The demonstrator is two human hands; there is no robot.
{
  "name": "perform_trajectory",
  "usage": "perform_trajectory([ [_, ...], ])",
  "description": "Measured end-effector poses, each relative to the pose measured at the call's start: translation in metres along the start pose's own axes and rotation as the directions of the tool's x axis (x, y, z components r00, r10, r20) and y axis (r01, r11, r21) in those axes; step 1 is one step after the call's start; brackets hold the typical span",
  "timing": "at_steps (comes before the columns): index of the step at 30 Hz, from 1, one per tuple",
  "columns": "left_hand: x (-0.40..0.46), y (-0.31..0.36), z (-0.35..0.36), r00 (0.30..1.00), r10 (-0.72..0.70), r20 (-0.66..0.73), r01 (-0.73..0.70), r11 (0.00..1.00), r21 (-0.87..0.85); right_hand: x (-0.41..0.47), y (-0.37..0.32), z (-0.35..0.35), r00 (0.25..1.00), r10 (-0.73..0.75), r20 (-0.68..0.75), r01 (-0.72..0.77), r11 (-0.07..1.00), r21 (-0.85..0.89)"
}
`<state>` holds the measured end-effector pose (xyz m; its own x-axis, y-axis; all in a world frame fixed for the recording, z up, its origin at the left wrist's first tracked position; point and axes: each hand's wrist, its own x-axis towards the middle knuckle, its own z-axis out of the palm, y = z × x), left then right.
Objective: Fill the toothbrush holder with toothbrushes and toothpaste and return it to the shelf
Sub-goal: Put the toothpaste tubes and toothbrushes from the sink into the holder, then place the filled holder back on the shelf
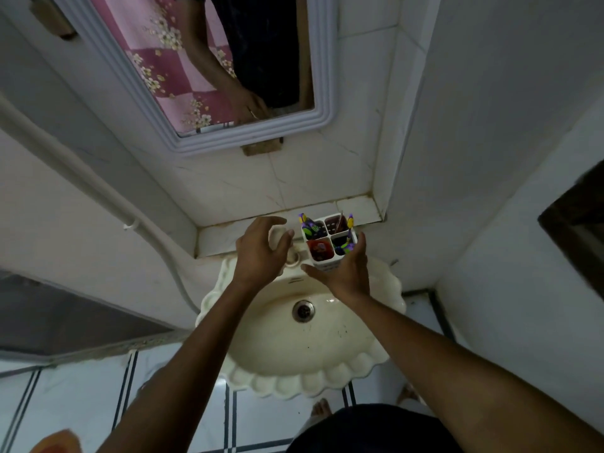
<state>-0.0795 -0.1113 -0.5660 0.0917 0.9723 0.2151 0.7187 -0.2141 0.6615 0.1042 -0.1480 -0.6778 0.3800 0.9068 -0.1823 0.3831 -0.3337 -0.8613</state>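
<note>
Head view — right hand [343, 273] grasping white four-slot holder [328, 240] with toothbrushes [309, 227] over sink [294, 338]; left hand [261, 253] released, fingers spread — beside tap [292, 256].

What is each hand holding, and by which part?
The right hand grips the holder by its lower body. The left hand holds nothing.
</note>
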Motion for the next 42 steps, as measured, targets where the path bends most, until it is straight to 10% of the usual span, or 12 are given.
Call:
perform_trajectory([
  [19,-0.004,0.039,-0.054,0.98,0.184,-0.073,-0.186,0.982,-0.017,-0.037,-0.098,-0.088,0.914,-0.218,-0.342,0.276,0.952,0.131],
  [42,0.091,0.324,-0.249,0.653,0.518,-0.552,-0.56,0.821,0.108,-0.082,-0.417,-0.357,0.434,-0.575,-0.693,0.859,0.495,0.128],
])
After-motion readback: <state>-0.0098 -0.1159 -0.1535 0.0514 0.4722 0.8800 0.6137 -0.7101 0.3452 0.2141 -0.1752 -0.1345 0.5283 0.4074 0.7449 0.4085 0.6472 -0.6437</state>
